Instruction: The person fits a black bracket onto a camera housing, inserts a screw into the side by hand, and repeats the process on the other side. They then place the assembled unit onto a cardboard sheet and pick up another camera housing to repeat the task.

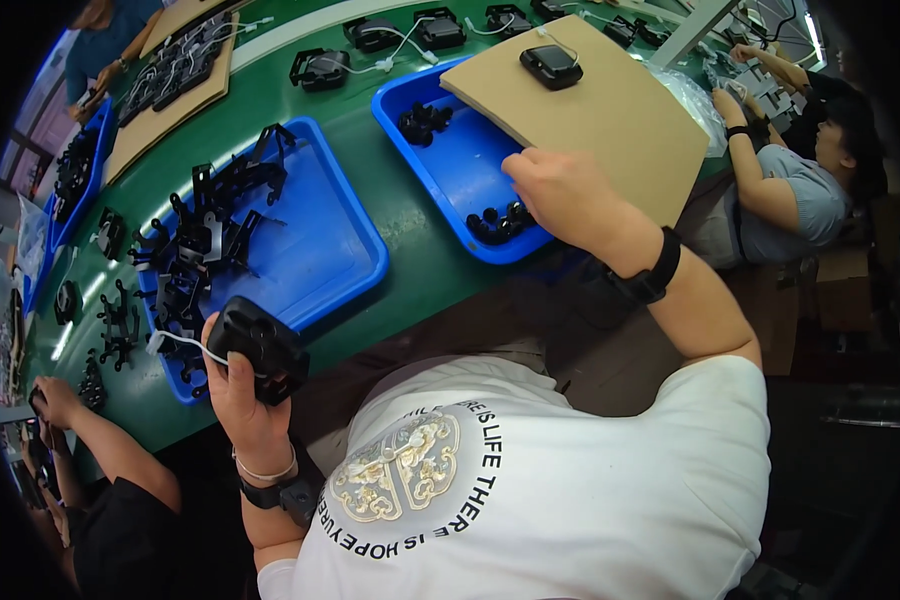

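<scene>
My left hand (243, 405) grips a rounded black device (260, 345), its thumb and fingers wrapped round the sides. From the device trails a white cable (185, 340) with a small plug. My right hand (570, 195) is closed, its fingers pinched together above the right blue tray (425, 200) at the cardboard's edge. Whatever it may hold is hidden. Small black parts (497, 222) lie in that tray just below it, and another cluster of black parts (425, 123) sits at its far end. Black brackets (205, 225) fill much of the left blue tray (335, 225) beside my left hand.
A cardboard sheet (610, 110) covers part of the right tray and carries a black device (551, 67). More cabled devices (375, 35) line the green table's (410, 240) far side. Co-workers sit at the right (800, 190) and lower left (120, 500); another stands far left.
</scene>
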The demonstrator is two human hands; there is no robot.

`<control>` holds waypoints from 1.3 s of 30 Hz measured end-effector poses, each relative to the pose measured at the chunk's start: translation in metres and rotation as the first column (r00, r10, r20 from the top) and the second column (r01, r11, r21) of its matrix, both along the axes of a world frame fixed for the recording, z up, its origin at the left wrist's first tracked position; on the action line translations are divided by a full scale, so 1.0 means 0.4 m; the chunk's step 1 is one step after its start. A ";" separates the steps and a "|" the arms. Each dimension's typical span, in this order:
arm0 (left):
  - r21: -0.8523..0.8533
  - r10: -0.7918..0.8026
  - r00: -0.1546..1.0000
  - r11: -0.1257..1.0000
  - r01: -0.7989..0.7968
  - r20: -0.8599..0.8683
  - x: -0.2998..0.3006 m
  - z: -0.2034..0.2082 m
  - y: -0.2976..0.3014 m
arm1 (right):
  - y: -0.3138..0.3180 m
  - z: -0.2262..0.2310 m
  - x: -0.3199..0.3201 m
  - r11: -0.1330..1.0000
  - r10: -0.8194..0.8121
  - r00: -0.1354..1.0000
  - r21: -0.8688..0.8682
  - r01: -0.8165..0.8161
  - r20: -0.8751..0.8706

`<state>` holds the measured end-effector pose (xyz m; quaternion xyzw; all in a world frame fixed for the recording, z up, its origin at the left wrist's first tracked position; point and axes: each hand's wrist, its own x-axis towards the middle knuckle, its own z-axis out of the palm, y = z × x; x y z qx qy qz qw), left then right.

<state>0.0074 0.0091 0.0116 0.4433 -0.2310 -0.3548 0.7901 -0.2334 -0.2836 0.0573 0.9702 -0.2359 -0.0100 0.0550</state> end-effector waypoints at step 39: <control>0.072 -0.197 0.977 0.977 0.203 -0.084 -0.021 0.007 0.031 | -0.024 0.029 0.106 0.948 -0.046 0.939 0.282 0.149 -0.341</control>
